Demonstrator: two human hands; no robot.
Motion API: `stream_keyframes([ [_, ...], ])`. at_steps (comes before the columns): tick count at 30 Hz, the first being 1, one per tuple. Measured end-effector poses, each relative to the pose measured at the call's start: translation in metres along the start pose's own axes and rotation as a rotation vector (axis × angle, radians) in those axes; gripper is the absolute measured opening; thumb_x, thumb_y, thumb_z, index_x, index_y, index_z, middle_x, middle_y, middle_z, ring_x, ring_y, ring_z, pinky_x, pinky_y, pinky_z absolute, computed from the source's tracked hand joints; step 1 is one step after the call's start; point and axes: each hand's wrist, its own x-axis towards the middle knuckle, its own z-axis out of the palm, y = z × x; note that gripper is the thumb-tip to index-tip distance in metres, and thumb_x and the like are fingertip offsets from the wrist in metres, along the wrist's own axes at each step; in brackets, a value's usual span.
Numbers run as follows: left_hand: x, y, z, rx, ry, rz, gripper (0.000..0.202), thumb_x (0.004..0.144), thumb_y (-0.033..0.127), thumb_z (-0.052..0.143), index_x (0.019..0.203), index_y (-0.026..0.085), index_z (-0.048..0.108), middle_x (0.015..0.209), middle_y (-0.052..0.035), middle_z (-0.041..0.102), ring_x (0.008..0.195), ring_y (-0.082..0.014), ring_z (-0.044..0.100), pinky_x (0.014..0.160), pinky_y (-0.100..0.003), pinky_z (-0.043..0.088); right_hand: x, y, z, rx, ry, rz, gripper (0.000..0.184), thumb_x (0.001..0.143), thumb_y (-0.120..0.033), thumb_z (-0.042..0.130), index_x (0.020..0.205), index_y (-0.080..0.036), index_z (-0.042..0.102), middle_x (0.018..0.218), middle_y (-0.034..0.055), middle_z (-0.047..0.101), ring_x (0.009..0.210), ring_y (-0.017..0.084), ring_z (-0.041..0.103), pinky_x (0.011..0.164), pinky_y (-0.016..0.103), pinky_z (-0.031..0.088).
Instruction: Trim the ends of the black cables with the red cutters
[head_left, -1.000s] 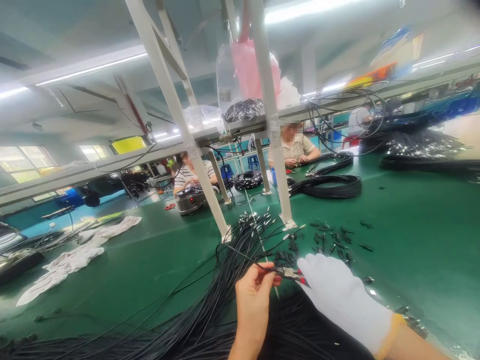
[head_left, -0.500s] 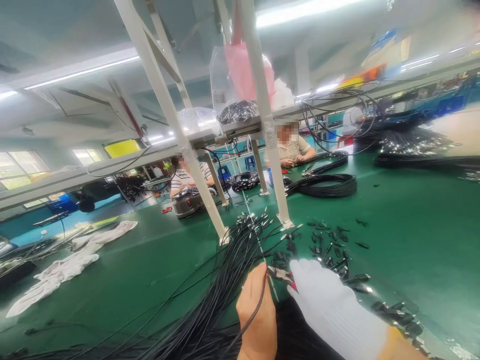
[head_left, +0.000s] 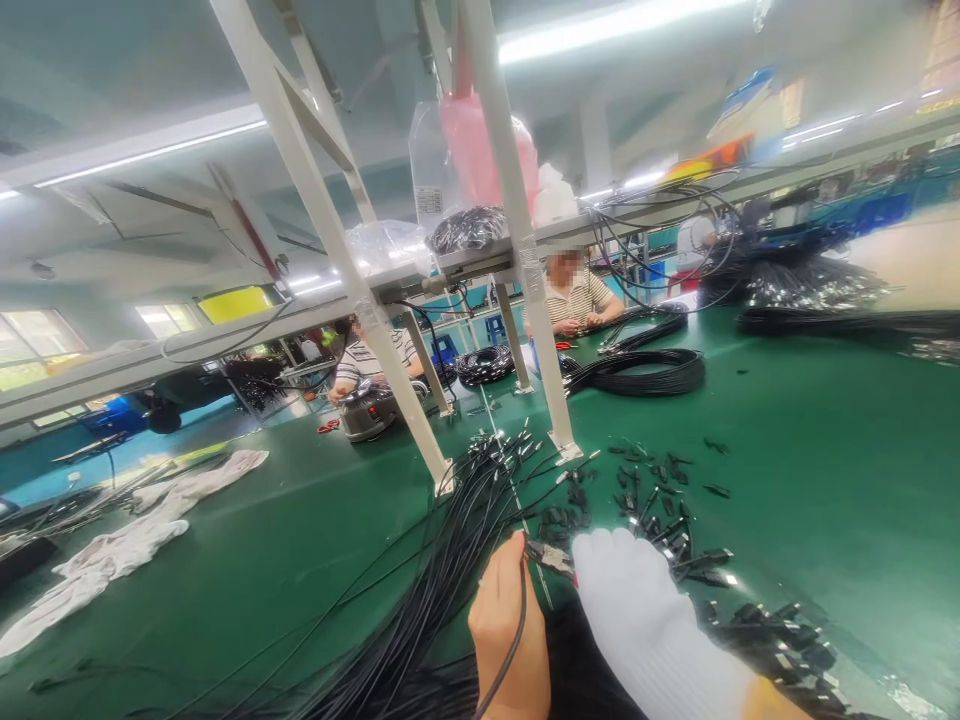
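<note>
Bare and closed, my left hand (head_left: 511, 625) pinches a black cable (head_left: 516, 640) near its end; the cable runs down across the palm side. My right hand (head_left: 634, 605), in a white knit glove, is wrapped round a pair of cutting pliers (head_left: 553, 557). Their metal jaws point left and meet the cable end at my left fingertips; whether the jaws are closed I cannot tell. Just left lies a thick bundle of black cables (head_left: 442, 560) with metal-tipped ends. Black connector pieces (head_left: 667, 520) are scattered beyond my gloved hand.
A white metal rack (head_left: 553, 400) stands on the green table (head_left: 300, 560), legs just beyond the cable bundle. Coiled cables (head_left: 652, 370) and a grey device (head_left: 367, 412) lie farther back. A white cloth (head_left: 127, 550) is at left. Two people (head_left: 574, 295) sit across the table.
The pliers' jaws have shifted slightly down and left with my right hand, still at the cable end. My left hand has barely moved. The whole view has shifted a little.
</note>
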Motion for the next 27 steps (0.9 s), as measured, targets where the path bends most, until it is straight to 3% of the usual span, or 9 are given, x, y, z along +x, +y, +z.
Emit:
stream_keyframes([
  [6,0.007,-0.017,-0.003,0.093,-0.043,0.164,0.023,0.091,0.021,0.054,0.104,0.021,0.074,0.094,-0.01,0.077,0.085,-0.0251,0.073,0.081,-0.037,0.057,0.002,0.004,0.004,0.048,-0.042,-0.064,0.014,0.082,-0.008,0.05,0.077,-0.02,0.053,0.069,0.0064,0.057,0.062,0.025,0.058,0.056,0.033,0.034],
  [9,0.011,-0.012,-0.006,0.11,-0.105,0.211,0.027,0.093,0.019,0.049,0.106,0.017,0.072,0.096,-0.0105,0.077,0.085,-0.023,0.073,0.079,-0.036,0.059,0.006,0.012,0.002,0.075,-0.084,-0.116,0.017,0.084,-0.006,0.048,0.079,-0.021,0.055,0.07,0.0061,0.058,0.062,0.025,0.06,0.055,0.032,0.033],
  [12,0.015,0.003,-0.011,0.084,-0.189,0.157,0.026,0.092,0.02,0.05,0.106,0.015,0.071,0.099,-0.012,0.076,0.09,-0.0231,0.072,0.083,-0.036,0.058,0.011,0.018,-0.001,0.092,-0.095,-0.129,0.016,0.085,-0.008,0.049,0.08,-0.02,0.056,0.069,0.0059,0.06,0.061,0.023,0.06,0.056,0.032,0.031],
  [14,0.018,0.012,-0.015,0.023,-0.239,0.058,0.026,0.092,0.026,0.052,0.104,0.015,0.072,0.101,-0.0127,0.075,0.091,-0.0241,0.071,0.084,-0.037,0.057,0.014,0.02,-0.002,0.118,-0.099,-0.144,0.012,0.086,-0.013,0.053,0.079,-0.02,0.057,0.069,0.0052,0.061,0.062,0.022,0.061,0.056,0.031,0.03],
  [17,0.024,0.018,-0.019,-0.122,-0.283,-0.213,0.032,0.093,0.039,0.052,0.096,0.016,0.074,0.092,-0.0105,0.074,0.081,-0.0226,0.07,0.078,-0.035,0.056,0.015,0.023,0.0,0.174,-0.094,-0.187,0.004,0.084,-0.022,0.062,0.081,-0.021,0.059,0.071,0.003,0.063,0.064,0.02,0.062,0.057,0.031,0.03],
  [21,0.037,0.017,-0.022,-0.388,-0.203,-0.549,0.04,0.082,0.054,0.066,0.088,0.015,0.074,0.08,-0.0055,0.069,0.069,-0.017,0.063,0.065,-0.028,0.053,0.016,0.034,0.009,0.23,-0.031,-0.167,0.005,0.083,-0.026,0.065,0.083,-0.022,0.061,0.074,0.0021,0.063,0.066,0.02,0.061,0.059,0.031,0.03],
  [23,0.043,0.016,-0.025,-0.511,-0.175,-0.646,0.044,0.073,0.056,0.074,0.083,0.013,0.075,0.08,-0.005,0.067,0.068,-0.0142,0.059,0.061,-0.025,0.05,0.017,0.04,0.016,0.255,0.06,-0.145,0.008,0.081,-0.027,0.067,0.085,-0.022,0.063,0.077,0.0032,0.064,0.068,0.021,0.06,0.059,0.031,0.031],
  [27,0.049,0.021,-0.031,-0.759,-0.253,-0.83,0.047,0.059,0.051,0.086,0.078,0.01,0.075,0.069,-0.0019,0.062,0.061,-0.0102,0.054,0.055,-0.022,0.046,0.02,0.045,0.025,0.292,0.164,-0.18,0.015,0.076,-0.024,0.072,0.087,-0.021,0.063,0.081,0.0035,0.064,0.07,0.02,0.057,0.06,0.031,0.031],
])
